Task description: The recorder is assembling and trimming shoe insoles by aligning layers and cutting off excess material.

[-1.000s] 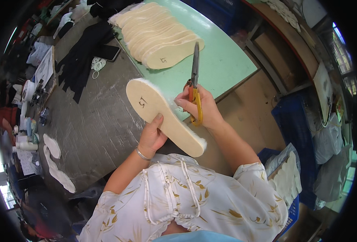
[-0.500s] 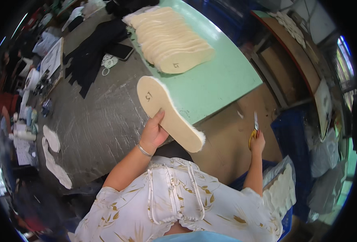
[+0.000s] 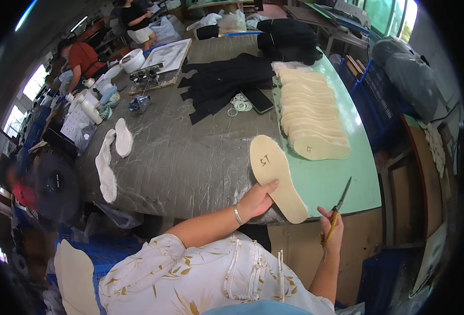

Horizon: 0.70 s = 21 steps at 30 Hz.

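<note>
My left hand (image 3: 258,200) is closed on the lower half of a cream insole (image 3: 267,160), thumb across its flat face and fingers beneath. The insole's rounded, marked end points away from me, above the table's near edge. To its right, my right hand (image 3: 333,229) is closed round a pair of yellow-handled scissors (image 3: 343,193), blades pointing up and away, apart from the insole. Whether the blades are parted I cannot tell. Beyond both hands, a long overlapping row of similar insoles (image 3: 316,118) lies on a pale green board (image 3: 355,184).
White fleecy strips (image 3: 106,168) lie on the dark table (image 3: 174,173) at left. Farther back are black cloth (image 3: 227,81), a phone (image 3: 258,101) and white rings (image 3: 241,103). A blue crate (image 3: 103,257) stands at lower left. Two people are at the far left; another is partly visible nearer.
The view has swung so that more of the room shows. My right hand has raised the scissors from low at my side toward the insole, which stays in my left hand.
</note>
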Available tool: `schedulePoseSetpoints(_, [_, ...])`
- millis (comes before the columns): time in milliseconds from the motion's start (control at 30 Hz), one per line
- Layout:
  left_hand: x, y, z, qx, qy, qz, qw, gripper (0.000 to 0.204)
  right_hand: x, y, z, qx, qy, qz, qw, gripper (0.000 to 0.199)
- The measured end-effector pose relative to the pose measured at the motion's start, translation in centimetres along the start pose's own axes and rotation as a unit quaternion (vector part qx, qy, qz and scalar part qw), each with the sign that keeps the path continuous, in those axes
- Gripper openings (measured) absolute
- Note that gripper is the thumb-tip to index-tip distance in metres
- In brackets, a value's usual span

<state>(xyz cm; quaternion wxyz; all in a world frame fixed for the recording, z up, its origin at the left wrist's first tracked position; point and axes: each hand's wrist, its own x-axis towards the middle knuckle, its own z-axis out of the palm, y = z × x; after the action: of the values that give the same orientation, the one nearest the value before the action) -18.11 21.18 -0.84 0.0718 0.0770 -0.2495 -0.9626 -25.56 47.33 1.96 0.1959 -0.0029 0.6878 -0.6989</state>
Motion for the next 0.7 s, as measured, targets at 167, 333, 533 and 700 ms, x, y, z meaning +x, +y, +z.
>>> schedulePoseSetpoints(167, [0.2, -0.4, 0.5, 0.0, -0.006, -0.003, 1.0, 0.038, 0.7, 0.3, 3.4, 0.014, -0.095, -0.042, 0.995, 0.022])
schedulePoseSetpoints(333, [1.4, 2.6, -0.4, 0.074, 0.029, 0.02, 0.997, 0.037, 2.8, -2.2, -0.3, -0.077, -0.036, -0.089, 0.992, 0.018])
schedulePoseSetpoints(533, [4.7, 4.4, 1.0, 0.362, 0.035, -0.07, 0.929, 0.034, 8.1, -3.4, -5.1, -0.152, -0.036, -0.137, 0.978, 0.018])
schedulePoseSetpoints(700, [11.8, 1.5, 3.1, 0.421, 0.035, -0.024, 0.906, 0.035, 15.2, -6.3, -8.2, -0.321, 0.057, -0.247, 0.912, 0.028])
